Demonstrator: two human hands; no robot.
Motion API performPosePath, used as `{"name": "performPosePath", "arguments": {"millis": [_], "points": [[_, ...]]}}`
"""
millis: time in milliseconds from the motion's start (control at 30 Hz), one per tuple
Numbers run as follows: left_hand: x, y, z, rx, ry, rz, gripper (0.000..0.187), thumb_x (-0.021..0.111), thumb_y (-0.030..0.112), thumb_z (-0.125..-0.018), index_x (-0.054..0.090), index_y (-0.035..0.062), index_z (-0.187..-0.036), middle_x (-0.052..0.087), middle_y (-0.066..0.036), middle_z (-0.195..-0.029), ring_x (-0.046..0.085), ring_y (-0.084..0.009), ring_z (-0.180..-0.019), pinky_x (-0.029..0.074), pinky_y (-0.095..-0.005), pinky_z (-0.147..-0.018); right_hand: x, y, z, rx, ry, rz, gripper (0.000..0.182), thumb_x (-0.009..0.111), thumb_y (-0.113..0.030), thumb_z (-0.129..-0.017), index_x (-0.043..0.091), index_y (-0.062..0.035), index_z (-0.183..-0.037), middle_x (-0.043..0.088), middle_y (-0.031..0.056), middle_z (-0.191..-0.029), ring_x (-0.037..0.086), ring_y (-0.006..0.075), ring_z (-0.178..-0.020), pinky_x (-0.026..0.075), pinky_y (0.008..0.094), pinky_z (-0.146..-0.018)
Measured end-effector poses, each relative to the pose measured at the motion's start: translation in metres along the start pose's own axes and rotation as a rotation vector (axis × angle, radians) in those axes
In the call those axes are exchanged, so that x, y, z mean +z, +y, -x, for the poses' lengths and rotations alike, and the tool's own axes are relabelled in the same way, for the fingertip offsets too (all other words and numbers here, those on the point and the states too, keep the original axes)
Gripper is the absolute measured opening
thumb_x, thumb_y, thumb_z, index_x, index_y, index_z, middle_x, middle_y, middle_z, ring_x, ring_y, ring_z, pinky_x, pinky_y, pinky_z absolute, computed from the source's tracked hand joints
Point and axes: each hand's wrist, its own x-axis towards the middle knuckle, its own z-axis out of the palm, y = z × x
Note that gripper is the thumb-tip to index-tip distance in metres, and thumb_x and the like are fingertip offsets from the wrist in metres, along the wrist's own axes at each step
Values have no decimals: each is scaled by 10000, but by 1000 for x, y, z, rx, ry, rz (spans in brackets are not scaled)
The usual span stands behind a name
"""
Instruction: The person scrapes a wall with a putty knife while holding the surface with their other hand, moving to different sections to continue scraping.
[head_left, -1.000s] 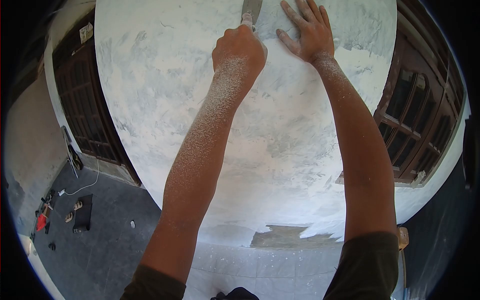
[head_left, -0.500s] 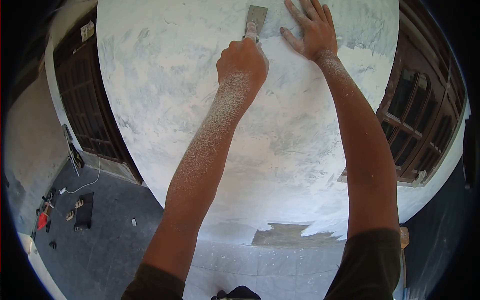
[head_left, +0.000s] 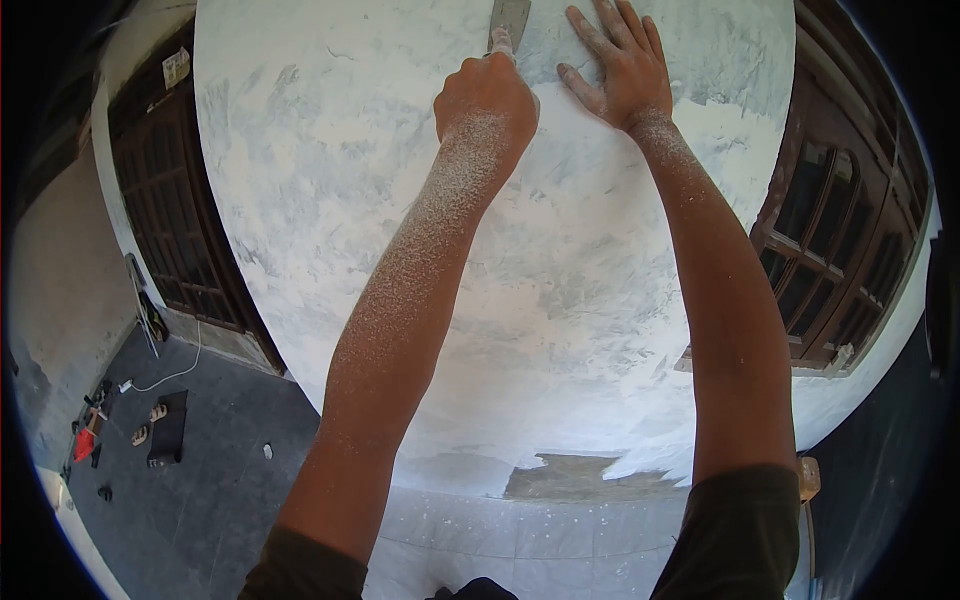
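High on the white, patchily plastered wall (head_left: 420, 290), my left hand (head_left: 487, 98) is closed around a putty knife (head_left: 511, 18). Its index finger lies along the flat metal blade, whose far end is cut off by the top of the view. White dust covers the left forearm. To the right of the blade, my right hand (head_left: 632, 82) rests flat against the wall with its fingers spread and holds nothing. Whitish smears mark its fingers.
A dark wooden door (head_left: 170, 200) is on the left and a brown window frame (head_left: 830, 230) on the right. Sandals (head_left: 140, 435), a dark mat (head_left: 168, 430), a white cable (head_left: 175, 375) and red item (head_left: 84, 445) lie on the grey floor. Bare wall (head_left: 575, 477) shows low down.
My left hand has slid the putty knife upward along the wall, so part of the blade has left the view. My right hand stays nearly in place.
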Motion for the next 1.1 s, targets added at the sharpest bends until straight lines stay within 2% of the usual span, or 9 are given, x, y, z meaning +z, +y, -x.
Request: {"name": "performPosePath", "arguments": {"millis": [67,200,267,400,467,567,700,767,1100], "points": [[1,1,-5,71,91,-28,477,512,211,-982,497,73,-1438,704,-216,-956,718,-352,-930,593,-463,-800,0,1,-2,-1,-3,-4,727,634,-443,-852,448,-135,-1484,249,161,-1623,187,353,-1508,145,493,-1228],[0,-4,10,23,-1,0,485,518,206,-975,494,67,-1439,699,-218,-986,708,-358,-965,584,-467,-830,-1,2,-2,-10,7,2,728,636,-442,-851,446,-137,-1485,252,164,-1622,192,355,-1506,146,494,-1227],[3,-6,19,21,11,-6,289,571,147,-946,659,-23,-1161,706,-184,-1015,713,-307,-996,601,-418,-833,1,0,0,-9,2,3,730,638,-441,-849,446,-138,-1485,252,164,-1621,194,356,-1505,146,494,-1227],[-8,0,-3,48,26,8,320,568,148,-945,638,-24,-1205,705,-191,-1010,713,-308,-993,601,-417,-828,2,-1,1,-2,-7,-3,734,634,-448,-849,444,-140,-1487,244,161,-1625,189,351,-1508,145,495,-1228],[-10,5,-10,25,45,12,417,543,235,-956,596,0,-1297,693,-229,-1041,696,-387,-998,575,-480,-856,1,2,0,1,0,-20,734,630,-452,-850,443,-140,-1488,240,160,-1627,186,350,-1509,143,495,-1228],[-4,-4,8,-3,-32,-11,440,533,229,-960,568,21,-1347,693,-226,-1043,695,-387,-1003,572,-482,-865,1,2,-3,-16,22,9,731,622,-456,-855,442,-142,-1489,237,158,-1629,185,347,-1510,140,494,-1229],[8,-6,12,24,45,-6,495,517,208,-966,489,77,-1443,694,-221,-1054,696,-366,-1012,561,-479,-891,2,1,-3,-1,-1,17,728,621,-451,-857,442,-138,-1490,235,159,-1629,186,353,-1509,139,495,-1230],[-7,-1,-10,40,11,29,490,513,209,-968,493,76,-1439,692,-222,-1050,695,-364,-1013,561,-475,-894,2,1,-1,-7,-9,23,728,621,-448,-857,441,-137,-1490,234,160,-1629,185,354,-1509,140,495,-1229],[-2,0,2,44,-5,20,496,530,204,-959,497,77,-1437,688,-227,-1047,699,-363,-1005,575,-468,-864,0,0,-2,6,-3,-3,736,630,-440,-853,431,-145,-1498,231,155,-1632,174,350,-1513,136,495,-1229]]}}
